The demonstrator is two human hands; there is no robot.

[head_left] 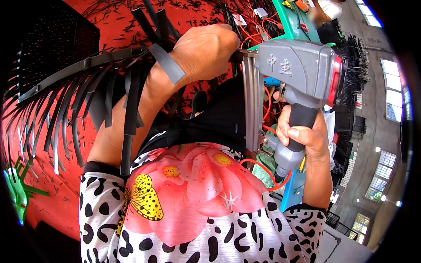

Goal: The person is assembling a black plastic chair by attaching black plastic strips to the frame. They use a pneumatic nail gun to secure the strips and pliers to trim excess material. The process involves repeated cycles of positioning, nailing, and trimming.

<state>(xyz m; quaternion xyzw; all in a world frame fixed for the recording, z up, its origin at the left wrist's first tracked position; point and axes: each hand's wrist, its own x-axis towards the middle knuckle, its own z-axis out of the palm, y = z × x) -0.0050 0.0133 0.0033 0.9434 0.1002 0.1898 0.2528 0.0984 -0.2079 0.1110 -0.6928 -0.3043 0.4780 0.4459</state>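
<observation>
My right hand (302,133) is wrapped round the black grip of a grey air nail gun (294,65) with a red-rimmed end cap. Its metal magazine (253,105) hangs down beside the grip, and its nose points left, close to my left hand (206,48). That hand is closed in a fist, back upward, on a long black plastic band (79,70) that curves away to the left. Many black strips (90,94) dangle from the band, some lying over my left forearm. The fist hides the band's gripped end and whatever the gun's nose touches.
A red hose (258,163) runs from the gun's grip. Black offcuts litter the red floor (116,26). A black perforated crate (61,44) is at far left, a green plastic stool (17,188) below it. A green table (285,19) with tools stands at upper right, a person beside it.
</observation>
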